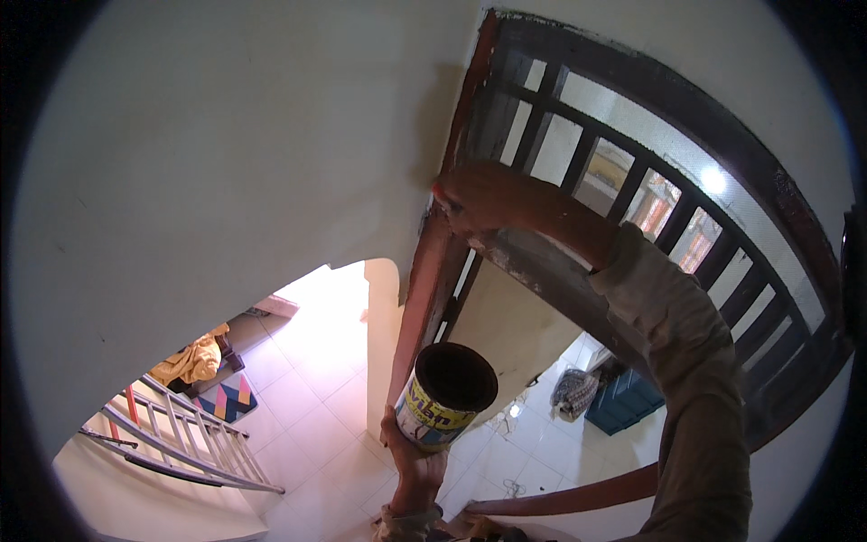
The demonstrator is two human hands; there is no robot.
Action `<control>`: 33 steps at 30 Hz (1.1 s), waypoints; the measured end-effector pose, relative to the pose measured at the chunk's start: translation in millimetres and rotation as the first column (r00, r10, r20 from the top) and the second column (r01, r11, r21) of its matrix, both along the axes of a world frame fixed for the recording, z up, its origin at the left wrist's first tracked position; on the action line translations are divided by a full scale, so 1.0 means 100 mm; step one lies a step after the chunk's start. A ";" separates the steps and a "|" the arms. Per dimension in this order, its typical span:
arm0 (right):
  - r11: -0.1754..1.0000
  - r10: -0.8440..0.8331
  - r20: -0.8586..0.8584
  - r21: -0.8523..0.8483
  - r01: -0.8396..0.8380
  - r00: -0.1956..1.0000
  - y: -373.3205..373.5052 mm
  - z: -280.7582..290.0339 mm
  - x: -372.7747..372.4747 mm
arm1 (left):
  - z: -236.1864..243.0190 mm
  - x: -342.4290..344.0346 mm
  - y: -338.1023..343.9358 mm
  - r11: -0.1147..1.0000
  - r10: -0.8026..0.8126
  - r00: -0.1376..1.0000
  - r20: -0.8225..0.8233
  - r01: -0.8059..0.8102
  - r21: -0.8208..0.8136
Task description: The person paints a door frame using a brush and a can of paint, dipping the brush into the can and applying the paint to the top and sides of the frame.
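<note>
In my left hand (417, 465) is a paint can (438, 402) with a yellow and white label and a dark, open top. My fingers wrap round its lower side and hold it up below the door frame. My right arm reaches up across the barred panel, and my right hand (474, 197) is closed against the reddish-brown frame post (424, 294). A bit of red shows at its fingertips, but what it grips is hidden. The frame's edge runs along the pale wall (244, 154) there.
Dark wooden bars (632, 185) with glass behind them fill the upper right. A metal ladder (194, 434) lies at the lower left, near a yellow cloth (194, 357) and a patterned mat (228, 399). A teal box (625, 400) stands on the tiled floor (316, 443).
</note>
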State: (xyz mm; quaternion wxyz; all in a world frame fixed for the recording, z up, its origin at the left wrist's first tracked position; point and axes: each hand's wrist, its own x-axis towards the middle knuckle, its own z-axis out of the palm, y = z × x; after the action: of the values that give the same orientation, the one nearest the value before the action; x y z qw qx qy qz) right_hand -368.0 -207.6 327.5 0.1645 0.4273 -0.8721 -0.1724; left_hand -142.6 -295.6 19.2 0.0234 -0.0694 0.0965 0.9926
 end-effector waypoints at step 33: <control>0.947 0.061 -0.222 -0.295 -0.126 0.973 -0.01 1.02 -0.77 | -0.09 -0.01 0.13 0.996 -0.078 0.996 0.045 0.075 0.057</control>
State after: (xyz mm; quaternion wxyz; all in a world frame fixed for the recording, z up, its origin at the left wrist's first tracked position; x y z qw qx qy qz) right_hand -445.0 -208.5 429.2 0.3279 0.4169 -0.8448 -0.0707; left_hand -143.2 -282.9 10.4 0.0654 -0.0882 0.0712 0.9914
